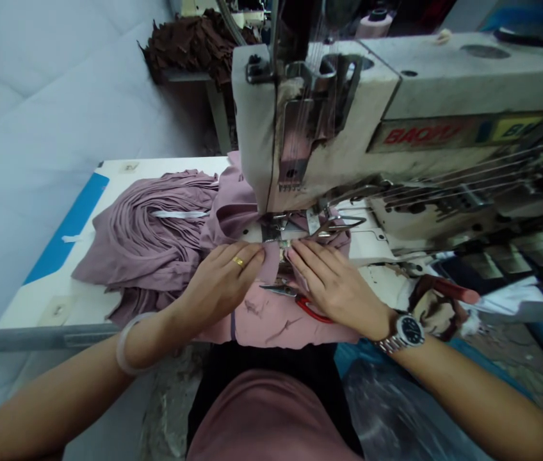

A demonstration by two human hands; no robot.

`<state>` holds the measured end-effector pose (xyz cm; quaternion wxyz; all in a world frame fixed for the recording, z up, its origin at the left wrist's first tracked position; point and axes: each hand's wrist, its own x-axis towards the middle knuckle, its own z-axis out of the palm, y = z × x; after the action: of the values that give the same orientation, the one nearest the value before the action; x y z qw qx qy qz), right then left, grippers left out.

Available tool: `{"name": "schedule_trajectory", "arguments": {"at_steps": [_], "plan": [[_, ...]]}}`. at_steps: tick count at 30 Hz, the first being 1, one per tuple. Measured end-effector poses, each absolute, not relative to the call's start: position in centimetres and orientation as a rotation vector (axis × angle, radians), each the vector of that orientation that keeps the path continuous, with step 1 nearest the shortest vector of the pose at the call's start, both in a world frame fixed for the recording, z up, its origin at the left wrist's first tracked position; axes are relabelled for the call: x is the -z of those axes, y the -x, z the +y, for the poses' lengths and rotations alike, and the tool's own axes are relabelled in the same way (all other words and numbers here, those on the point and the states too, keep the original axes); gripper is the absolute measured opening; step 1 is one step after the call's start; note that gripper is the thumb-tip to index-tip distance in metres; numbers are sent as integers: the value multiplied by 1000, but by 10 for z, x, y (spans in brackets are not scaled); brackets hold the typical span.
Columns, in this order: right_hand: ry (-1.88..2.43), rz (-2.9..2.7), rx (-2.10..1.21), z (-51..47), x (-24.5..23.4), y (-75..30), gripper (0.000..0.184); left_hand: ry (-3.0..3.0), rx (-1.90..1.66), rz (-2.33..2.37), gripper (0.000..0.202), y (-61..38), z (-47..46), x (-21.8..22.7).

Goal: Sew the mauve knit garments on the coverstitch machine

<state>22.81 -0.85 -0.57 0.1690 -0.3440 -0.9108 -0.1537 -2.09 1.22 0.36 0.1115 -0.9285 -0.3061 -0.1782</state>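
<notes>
A white sewing machine [257,121] stands over mauve fabric [270,261], which lies at its presser foot [273,227]. My left hand [226,272] rests flat on the fabric left of the foot, fingers stretched out, a gold ring on one. On the right, my right hand [332,282] lies with its fingers extended over another part of the cloth, a watch on its wrist. Both sets of fingertips point toward the foot. Scissors [310,310] with red handles lie partly under my right hand. The fabric edges beneath my palms are hidden.
A folded pile of mauve fabric [141,224] with a white strip covers the left of the white table [26,314]. Pink cloth [257,330] with thread scraps lies along the front edge. Brown fabric pieces [189,45] are stacked behind. A thread cone [374,25] stands at the back.
</notes>
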Motion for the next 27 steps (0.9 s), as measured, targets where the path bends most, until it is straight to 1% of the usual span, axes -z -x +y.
{"name": "schedule_trajectory", "arguments": {"at_steps": [3, 12, 15, 19, 22, 27], "plan": [[1061, -2486, 419, -13, 11, -220, 53, 2678, 496, -1050, 38, 13, 8, -2], [1140, -2412, 351, -18, 11, -209, 38, 2706, 554, -1041, 43, 6, 4, 2], [1134, -2341, 308, -15, 12, -204, 34, 2673, 548, -1069, 41, 4, 3, 4], [1123, -2317, 190, -13, 15, -200, 37, 2672, 510, -1108, 40, 2, 2, 5], [1132, -2372, 230, -15, 15, -199, 39, 2672, 489, -1136, 40, 1, 2, 4], [1094, -2442, 329, -16, 13, -202, 33, 2680, 515, -1140, 39, -1, 1, 3]]}}
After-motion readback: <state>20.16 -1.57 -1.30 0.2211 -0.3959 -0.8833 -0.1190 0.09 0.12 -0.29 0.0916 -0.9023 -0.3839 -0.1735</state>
